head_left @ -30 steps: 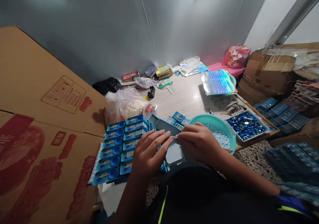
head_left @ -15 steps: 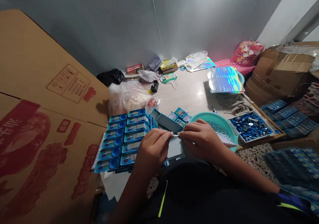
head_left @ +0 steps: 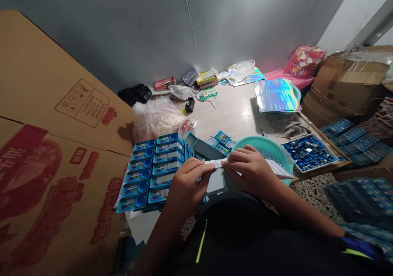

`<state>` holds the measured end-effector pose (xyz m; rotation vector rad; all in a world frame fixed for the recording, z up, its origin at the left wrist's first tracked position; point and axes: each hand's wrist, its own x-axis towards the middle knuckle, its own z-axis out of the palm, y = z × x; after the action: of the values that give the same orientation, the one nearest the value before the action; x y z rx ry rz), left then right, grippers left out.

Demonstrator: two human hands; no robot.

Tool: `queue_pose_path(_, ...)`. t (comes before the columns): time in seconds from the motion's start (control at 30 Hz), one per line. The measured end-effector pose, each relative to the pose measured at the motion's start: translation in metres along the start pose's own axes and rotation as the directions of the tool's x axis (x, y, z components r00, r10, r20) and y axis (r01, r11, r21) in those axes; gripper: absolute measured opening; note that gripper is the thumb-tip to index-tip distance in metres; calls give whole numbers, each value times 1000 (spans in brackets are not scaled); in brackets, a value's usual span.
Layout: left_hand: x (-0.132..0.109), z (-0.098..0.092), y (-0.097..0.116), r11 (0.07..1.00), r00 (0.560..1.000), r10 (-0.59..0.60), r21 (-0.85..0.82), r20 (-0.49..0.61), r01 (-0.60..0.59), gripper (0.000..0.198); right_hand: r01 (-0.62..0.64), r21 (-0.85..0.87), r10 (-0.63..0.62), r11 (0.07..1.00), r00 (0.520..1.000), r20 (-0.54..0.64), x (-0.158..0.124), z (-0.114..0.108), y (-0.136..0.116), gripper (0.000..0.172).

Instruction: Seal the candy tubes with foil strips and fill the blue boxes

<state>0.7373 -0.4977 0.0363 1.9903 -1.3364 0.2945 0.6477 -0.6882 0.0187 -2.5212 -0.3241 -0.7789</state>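
A white folded paper with thin lines is pinched between my two hands, which almost meet above a pale flat piece. My left hand grips its left part, thumb and fingers pressed together. My right hand closes on it from the right; lined white paper also shows beyond that hand, over the turquoise basin. Left of my left hand lie rows of blue printed packs with round blue parts. A long open blue box sits just beyond my fingers, beside small blue boxes.
A tray of blue round pieces stands right of the basin. Shiny silver sheets lie at the back right. Plastic bags rest at the back left, near a large cardboard box. A fan lies near the wall.
More of the white paper now shows between and above my fingers, where only a thin edge showed before. Both hands stay nearly in place.
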Motion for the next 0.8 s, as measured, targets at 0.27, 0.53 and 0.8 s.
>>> queue_pose_path(0.27, 8, -5, -2, 954, 982, 157, 241, 101, -177, 26, -27, 31, 27, 999, 999, 20, -1, 0, 2, 32)
queue_pose_path(0.53, 2, -1, -10, 853, 922, 385, 367, 36, -370, 30, -110, 140, 113, 984, 994, -12, 0, 1, 2, 26)
queue_pose_path(0.8, -6, -2, -14, 835, 900, 437, 375, -4, -404, 32, -190, 308, 203, 932, 979, -11, 1, 4, 0, 21)
